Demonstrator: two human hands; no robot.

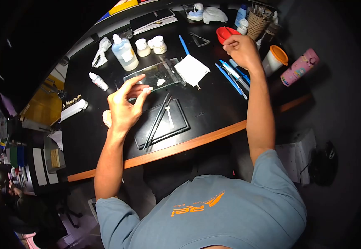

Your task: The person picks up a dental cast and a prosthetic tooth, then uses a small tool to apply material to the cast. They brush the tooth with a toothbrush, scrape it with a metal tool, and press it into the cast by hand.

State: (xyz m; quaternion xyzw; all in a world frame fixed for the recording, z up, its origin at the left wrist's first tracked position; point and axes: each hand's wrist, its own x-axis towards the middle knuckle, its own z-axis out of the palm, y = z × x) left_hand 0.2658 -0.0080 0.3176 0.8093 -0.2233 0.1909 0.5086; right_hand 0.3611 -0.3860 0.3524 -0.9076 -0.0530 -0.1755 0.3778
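My left hand [124,103] is over the left part of the desk, index finger raised, with a small white piece [150,89] at the thumb tip against the curled fingers. Behind its wrist a pale pinkish lump [107,118] is partly hidden. My right hand [243,50] is closed at the front edge of a red bowl [226,33]; anything in its fingers is too small to make out. Two thin dark tools [157,122] and a short pale stick [169,117] lie on a black-framed pad [178,120]. A glass plate [151,74] bears a white dab [161,82].
Behind the glass plate stand a clear bottle [125,53] and white jars [143,47]. A folded white cloth [192,69] lies mid-desk, with blue tools [232,81] to its right. An orange-lidded cup [275,60] and pink bottle [300,67] are at the right. Another person [18,195] is far left.
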